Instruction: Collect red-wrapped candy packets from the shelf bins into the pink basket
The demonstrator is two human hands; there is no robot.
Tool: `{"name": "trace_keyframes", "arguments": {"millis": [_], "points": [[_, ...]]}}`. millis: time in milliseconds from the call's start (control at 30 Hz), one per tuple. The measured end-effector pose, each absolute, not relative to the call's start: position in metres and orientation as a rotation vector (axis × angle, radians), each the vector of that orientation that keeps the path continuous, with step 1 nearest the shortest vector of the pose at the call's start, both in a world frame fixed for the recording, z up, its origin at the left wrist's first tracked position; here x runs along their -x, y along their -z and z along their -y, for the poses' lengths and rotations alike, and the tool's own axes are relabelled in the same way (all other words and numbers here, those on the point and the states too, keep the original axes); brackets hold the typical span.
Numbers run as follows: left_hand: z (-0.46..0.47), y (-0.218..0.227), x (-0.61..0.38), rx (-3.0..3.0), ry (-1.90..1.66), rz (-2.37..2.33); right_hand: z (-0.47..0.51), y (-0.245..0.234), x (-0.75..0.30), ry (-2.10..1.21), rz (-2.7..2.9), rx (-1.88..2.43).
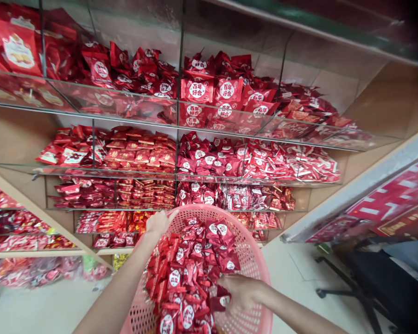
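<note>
A pink plastic basket (pixel 250 260) full of small red sweet packets (pixel 191 264) is held up in front of me. My left hand (pixel 157 222) grips the basket's far left rim, fingers wrapped over the edge. Inside the basket at the near right, my right hand (pixel 240 292) is closed on a red packet (pixel 220 301). Behind the basket rise glass shelves (pixel 181 125) divided into compartments, all heaped with red packets (pixel 226 93) bearing white round labels.
More shelves of red packets (pixel 17 227) run along the left. A red banner or box stack (pixel 396 204) leans at the right. A black chair base with castors (pixel 351 287) stands on the pale floor (pixel 299 273) at lower right.
</note>
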State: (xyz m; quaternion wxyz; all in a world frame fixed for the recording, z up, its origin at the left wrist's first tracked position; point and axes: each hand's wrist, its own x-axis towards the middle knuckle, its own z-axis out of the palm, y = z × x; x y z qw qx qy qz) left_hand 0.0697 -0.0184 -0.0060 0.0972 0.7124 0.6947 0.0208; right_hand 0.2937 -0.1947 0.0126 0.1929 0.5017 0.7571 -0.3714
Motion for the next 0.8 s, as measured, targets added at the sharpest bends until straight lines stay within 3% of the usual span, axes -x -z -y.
{"name": "trace_keyframes", "arguments": {"millis": [200, 400, 800], "points": [[0.019, 0.005, -0.07, -2.123, -0.055, -2.072, 0.198, -0.024, -0.288, 1.254, -2.082, -1.312], [0.019, 0.005, -0.069, -2.136, -0.051, -2.066, 0.197, -0.015, -0.29, 1.001, -2.063, -1.395], [0.018, 0.007, -0.069, -2.128, -0.079, -2.061, 0.203, -0.009, -0.289, 0.966, -2.124, -1.513]]}}
